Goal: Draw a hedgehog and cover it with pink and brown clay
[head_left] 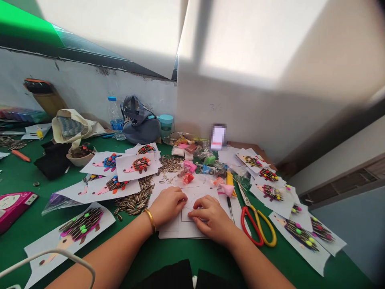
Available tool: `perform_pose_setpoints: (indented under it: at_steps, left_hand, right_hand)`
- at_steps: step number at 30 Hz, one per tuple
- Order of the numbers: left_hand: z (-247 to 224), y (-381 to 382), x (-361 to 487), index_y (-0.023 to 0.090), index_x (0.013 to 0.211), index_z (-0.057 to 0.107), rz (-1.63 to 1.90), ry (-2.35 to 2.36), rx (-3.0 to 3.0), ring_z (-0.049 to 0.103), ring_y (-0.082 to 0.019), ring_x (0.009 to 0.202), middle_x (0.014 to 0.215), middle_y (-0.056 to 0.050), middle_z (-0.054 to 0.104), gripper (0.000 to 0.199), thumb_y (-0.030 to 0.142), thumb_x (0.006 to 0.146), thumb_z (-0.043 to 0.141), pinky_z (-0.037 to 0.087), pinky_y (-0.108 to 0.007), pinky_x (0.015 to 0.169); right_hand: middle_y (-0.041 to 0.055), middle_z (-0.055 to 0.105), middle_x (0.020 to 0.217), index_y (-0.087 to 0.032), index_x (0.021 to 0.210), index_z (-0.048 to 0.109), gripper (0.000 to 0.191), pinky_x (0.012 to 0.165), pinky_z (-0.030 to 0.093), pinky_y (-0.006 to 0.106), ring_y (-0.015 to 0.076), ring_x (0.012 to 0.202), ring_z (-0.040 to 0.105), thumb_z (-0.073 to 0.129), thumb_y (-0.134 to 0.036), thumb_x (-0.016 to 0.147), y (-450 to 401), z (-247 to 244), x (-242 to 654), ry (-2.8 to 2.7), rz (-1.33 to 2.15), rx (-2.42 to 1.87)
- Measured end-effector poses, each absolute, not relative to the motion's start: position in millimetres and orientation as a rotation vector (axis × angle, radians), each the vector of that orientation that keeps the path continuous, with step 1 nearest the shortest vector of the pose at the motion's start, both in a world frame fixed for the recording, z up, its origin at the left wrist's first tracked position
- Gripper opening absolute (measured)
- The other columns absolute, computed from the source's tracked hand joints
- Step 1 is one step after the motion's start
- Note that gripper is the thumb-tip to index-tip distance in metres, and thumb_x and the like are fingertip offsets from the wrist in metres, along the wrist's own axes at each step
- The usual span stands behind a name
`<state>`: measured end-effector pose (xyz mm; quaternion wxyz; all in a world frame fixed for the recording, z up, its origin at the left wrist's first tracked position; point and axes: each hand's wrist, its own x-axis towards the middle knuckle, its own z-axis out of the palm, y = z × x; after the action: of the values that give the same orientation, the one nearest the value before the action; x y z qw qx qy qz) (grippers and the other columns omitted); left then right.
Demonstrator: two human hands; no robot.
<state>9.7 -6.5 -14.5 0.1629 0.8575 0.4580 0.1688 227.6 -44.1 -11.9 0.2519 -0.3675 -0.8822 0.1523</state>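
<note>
My left hand (169,205), with a gold bangle at the wrist, rests on the left side of a small white card (187,216), its fingers curled together; whatever they may hold is too small to make out. On the card's right side lies my right hand (212,216), fingers bent and somewhat apart, with nothing visible between them. Larger white sheets (168,234) lie under the card. Just beyond the hands are bags of coloured clay (189,178). A black pen (230,208) and scissors with red and yellow handles (259,224) lie to the right.
Hedgehog pictures made with seeds flank the hands, left (136,167) and right (270,192). Sunflower seeds (135,198) are heaped left of the sheets. Along the wall stand a water bottle (115,118), a blue bag (141,128) and a teal-lidded cup (166,125). A white cable (69,255) crosses the lower left.
</note>
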Motion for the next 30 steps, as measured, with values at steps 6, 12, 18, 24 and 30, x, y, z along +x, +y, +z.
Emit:
perform_pose_setpoints:
  at_steps: [6,12,18,24,30]
  left_hand:
    - [-15,-9,11,0.024,0.100,0.071,0.423,1.335,2.472,0.059,-0.023,0.096,0.097,-0.004,0.066,0.017,0.022,0.084,0.066,0.042,-0.034,0.083]
    - [-14,-9,12,0.025,0.101,0.070,0.413,1.341,2.463,0.059,-0.023,0.097,0.098,-0.005,0.066,0.016,0.023,0.086,0.064,0.041,-0.034,0.084]
    - [-13,-10,12,0.025,0.101,0.070,0.400,1.350,2.461,0.058,-0.023,0.099,0.099,-0.004,0.065,0.017,0.021,0.086,0.063,0.041,-0.035,0.086]
    - [-13,-9,11,0.025,0.102,0.070,0.380,1.355,2.467,0.058,-0.024,0.099,0.100,-0.004,0.066,0.019,0.021,0.085,0.063,0.041,-0.035,0.085]
    - [-13,-9,11,0.025,0.101,0.070,0.398,1.339,2.482,0.059,-0.024,0.097,0.099,-0.005,0.066,0.018,0.022,0.085,0.063,0.042,-0.035,0.083]
  right_hand:
    - [0.0030,0.065,0.100,-0.030,0.096,0.074,0.020,0.085,0.041,0.039,0.0210,0.097,0.056,0.063,-0.017,0.084,-44,-12,229,-2.367,0.418,-0.958]
    - [0.0051,0.064,0.095,-0.028,0.111,0.070,0.025,0.079,0.042,0.036,0.0201,0.089,0.054,0.062,-0.020,0.089,-40,-19,227,-2.379,0.301,-1.018]
    - [0.0043,0.063,0.092,-0.026,0.095,0.070,0.009,0.080,0.041,0.035,0.0209,0.089,0.052,0.063,-0.025,0.089,-42,-29,215,-2.457,0.185,-1.123]
    - [0.0028,0.066,0.097,-0.022,0.087,0.065,0.011,0.083,0.041,0.034,0.0205,0.095,0.054,0.067,-0.012,0.082,-42,-27,211,-2.423,0.309,-1.078]
    - [0.0024,0.067,0.090,-0.023,0.105,0.061,0.020,0.080,0.045,0.034,0.0186,0.087,0.058,0.059,-0.014,0.087,-42,-23,216,-2.208,0.446,-1.056]
